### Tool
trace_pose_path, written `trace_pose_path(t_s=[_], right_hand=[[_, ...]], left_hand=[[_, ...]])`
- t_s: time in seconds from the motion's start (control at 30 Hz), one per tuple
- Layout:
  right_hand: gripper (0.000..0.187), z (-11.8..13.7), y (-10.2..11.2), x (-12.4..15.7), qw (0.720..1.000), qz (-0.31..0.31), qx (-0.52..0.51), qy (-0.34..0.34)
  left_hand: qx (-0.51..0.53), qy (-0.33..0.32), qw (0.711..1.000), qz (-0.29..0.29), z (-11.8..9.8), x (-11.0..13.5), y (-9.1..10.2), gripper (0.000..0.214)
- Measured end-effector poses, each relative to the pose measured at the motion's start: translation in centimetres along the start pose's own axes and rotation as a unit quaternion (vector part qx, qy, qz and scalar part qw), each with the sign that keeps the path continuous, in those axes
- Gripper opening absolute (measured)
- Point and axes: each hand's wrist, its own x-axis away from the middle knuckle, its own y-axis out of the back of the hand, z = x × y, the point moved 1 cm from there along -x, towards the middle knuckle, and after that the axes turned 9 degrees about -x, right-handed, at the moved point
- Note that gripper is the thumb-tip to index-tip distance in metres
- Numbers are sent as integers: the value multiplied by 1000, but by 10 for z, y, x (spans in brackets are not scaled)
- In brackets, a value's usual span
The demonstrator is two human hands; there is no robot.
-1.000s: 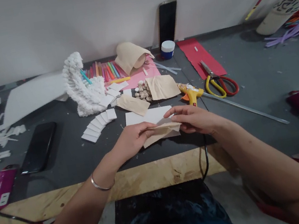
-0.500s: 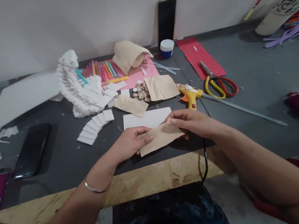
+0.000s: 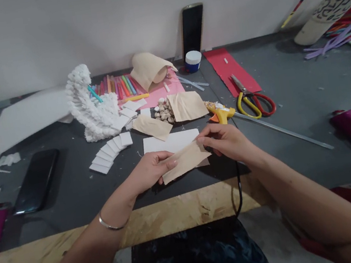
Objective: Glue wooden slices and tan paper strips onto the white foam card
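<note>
Pinching a strip of beige cloth (image 3: 185, 162) between the hands, tilted and held just above the near edge of a white card (image 3: 170, 142) on a dark counter (image 3: 59, 220). Clenching the cloth's left end in the left hand (image 3: 151, 170), thumb on top, with a metal bangle (image 3: 112, 223) circling that wrist. Gripping the upper right end in the right hand (image 3: 225, 142), fingers curled over it, with no release on either side.

Working above a black cable (image 3: 239, 188) that hangs over the counter's plywood edge (image 3: 189, 212), with a yellow hot glue gun (image 3: 223, 114) just beyond the right hand. Keeping a long steel ruler (image 3: 283, 133) beside the gun, and scissors with red and yellow handles (image 3: 253, 102) at the edge of a red paper sheet (image 3: 231, 70).

Facing, farther on, two more beige cloth pieces (image 3: 184, 106) (image 3: 153, 127) with a small heap of pale pebbles (image 3: 162, 110) between them, and a pink paper sheet (image 3: 171, 85) under colored sticks (image 3: 121, 89). Working with a fanned row of white foam tiles (image 3: 108, 151), a curled white foam sculpture (image 3: 90, 107) and a flat black phone (image 3: 36, 181) off to the left, and an upright phone (image 3: 192, 27) against the wall, next to a blue-lidded jar (image 3: 193, 61).
</note>
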Motion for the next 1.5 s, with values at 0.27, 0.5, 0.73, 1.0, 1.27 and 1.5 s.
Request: trace_pose_path(t_s=[0.27,0.5,0.73,1.0,1.27,1.5], right_hand=[[30,1,0,0,1000,4,-12,-23],[29,2,2,-1,999,-5,-21,-32],[31,3,1,0,999,14,-28,-31],[26,4,-3,1,991,-28,89,95],[26,5,1,3,986,60,79,131],[19,9,1,4,975,53,114,184]], left_hand=[[18,8,1000,-7,-1,0,0,37],[49,5,999,3,-2,0,-3,37],[50,13,999,-13,-3,1,-3,39],[31,-12,999,-16,2,-1,-1,38],[37,-19,999,-11,3,-1,-2,39],[28,-42,999,-12,0,-2,-1,31]])
